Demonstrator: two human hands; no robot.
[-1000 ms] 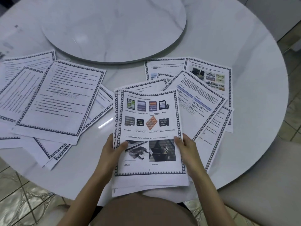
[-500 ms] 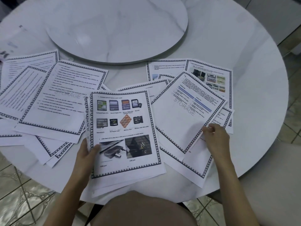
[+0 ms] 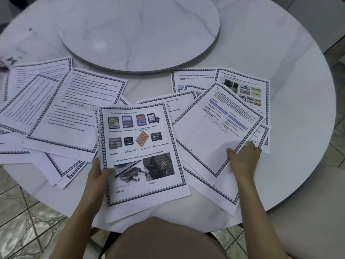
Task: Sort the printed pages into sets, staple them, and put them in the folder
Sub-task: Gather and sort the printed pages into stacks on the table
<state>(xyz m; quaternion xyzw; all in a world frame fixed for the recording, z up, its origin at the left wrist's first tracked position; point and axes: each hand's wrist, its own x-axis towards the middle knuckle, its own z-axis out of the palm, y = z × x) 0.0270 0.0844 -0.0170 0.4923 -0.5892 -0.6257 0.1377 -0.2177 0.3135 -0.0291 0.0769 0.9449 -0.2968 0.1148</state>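
My left hand (image 3: 98, 176) grips the left edge of a small stack of pages (image 3: 141, 152) whose top sheet shows memory cards and USB photos. It hangs over the near table edge. My right hand (image 3: 242, 157) pinches the lower right edge of a tilted page with a blue table and a STORAGE watermark (image 3: 214, 131). That page lies on other sheets in the right pile. More bordered text pages (image 3: 74, 113) are spread at the left. No stapler or folder shows.
The round white marble table (image 3: 298, 128) carries a raised turntable (image 3: 140, 34) at its middle. A picture page (image 3: 248, 90) lies at the back right. Tiled floor shows below the near edge, and a pale chair seat (image 3: 308, 212) at the right.
My right hand let go of the stack and reached right onto the blue-table page, now gripping its edge. My left hand carried the stack leftward and holds it alone.
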